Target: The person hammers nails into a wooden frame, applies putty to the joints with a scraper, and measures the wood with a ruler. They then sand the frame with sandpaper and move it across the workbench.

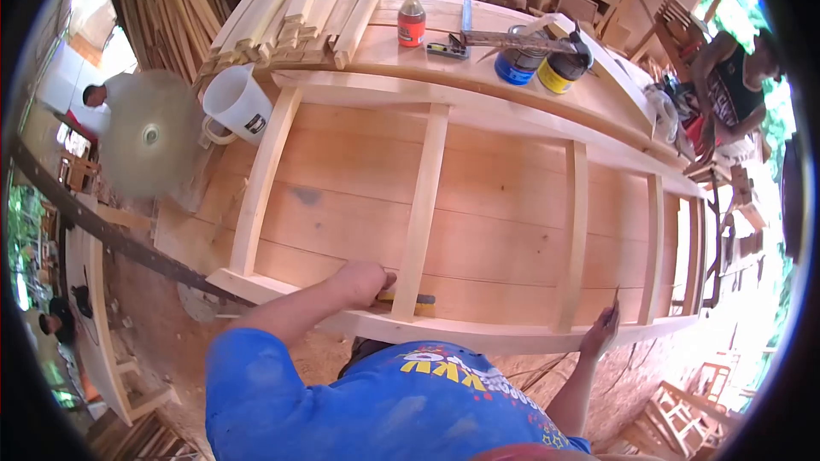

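My left hand [366, 283] is closed just inside the near rail [504, 335] of a wooden ladder-like frame [420, 213], beside its second crosspiece. Out from under the fist runs a small yellow and dark grey tool [424, 300], crossing behind that crosspiece; its kind does not show. On the right, my right hand [600, 330] is at the same rail, fingers wrapped round a thin pointed stick like a pencil [617, 295], tip upward. Wide boards [504, 196] lie beneath the frame.
A white plastic pitcher [237, 101] stands at the frame's far left corner. Behind the frame are wood strips [295, 13], a red-labelled bottle [411, 21], a hammer [512, 37] and blue and yellow cans [559, 72]. A round fan [152, 134] is at left; a person [730, 90] is at right.
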Motion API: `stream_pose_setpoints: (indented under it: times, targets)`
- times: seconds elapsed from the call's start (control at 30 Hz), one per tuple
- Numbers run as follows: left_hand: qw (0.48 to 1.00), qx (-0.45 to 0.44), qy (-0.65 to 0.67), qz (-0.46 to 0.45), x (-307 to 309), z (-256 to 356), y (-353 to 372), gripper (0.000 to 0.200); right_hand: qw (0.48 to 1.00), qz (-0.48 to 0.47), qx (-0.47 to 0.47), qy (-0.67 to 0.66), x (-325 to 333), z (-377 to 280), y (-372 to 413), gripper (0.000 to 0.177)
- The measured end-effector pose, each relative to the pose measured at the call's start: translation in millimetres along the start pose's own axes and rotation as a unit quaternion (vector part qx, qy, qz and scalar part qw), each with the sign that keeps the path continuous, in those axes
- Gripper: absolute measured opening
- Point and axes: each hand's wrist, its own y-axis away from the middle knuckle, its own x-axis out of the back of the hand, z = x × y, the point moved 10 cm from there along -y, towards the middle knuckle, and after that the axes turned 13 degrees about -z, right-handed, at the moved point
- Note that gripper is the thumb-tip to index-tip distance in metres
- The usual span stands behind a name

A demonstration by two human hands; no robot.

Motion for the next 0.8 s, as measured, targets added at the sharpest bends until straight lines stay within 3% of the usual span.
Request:
stream_pose_setpoints:
  times: [0.17,0.23,0.33,0.47,0.63,0.73,0.8]
  targets:
    - [0.995,-0.024,-0.062,0.072,30,2,24,0.033,1.0,-0.002,-0.001,-0.015,0,-6,4,0.048]
    - [0.991,-0.001,-0.034,0.127,42,-22,18,0.031,1.0,-0.008,-0.022,-0.02,-1,5,3,0.049]
    - [0.98,0.045,-0.035,0.192,57,-23,34,0.029,0.997,0.048,0.048,-0.026,0,11,2,0.048]
    - [0.942,0.101,0.021,0.319,62,-53,39,0.026,0.999,-0.01,-0.018,-0.028,-2,8,3,0.049]
    - [0.931,0.12,0.118,0.325,46,-100,23,0.025,1.0,-0.015,-0.016,0.002,-1,7,1,0.047]
    - [0.858,0.144,0.215,0.443,51,-121,40,0.02,1.0,-0.001,0.015,-0.001,2,-6,4,0.046]
    - [0.801,0.103,0.268,0.526,78,-124,58,0.02,1.0,0.003,0.0,-0.027,1,1,1,0.045]
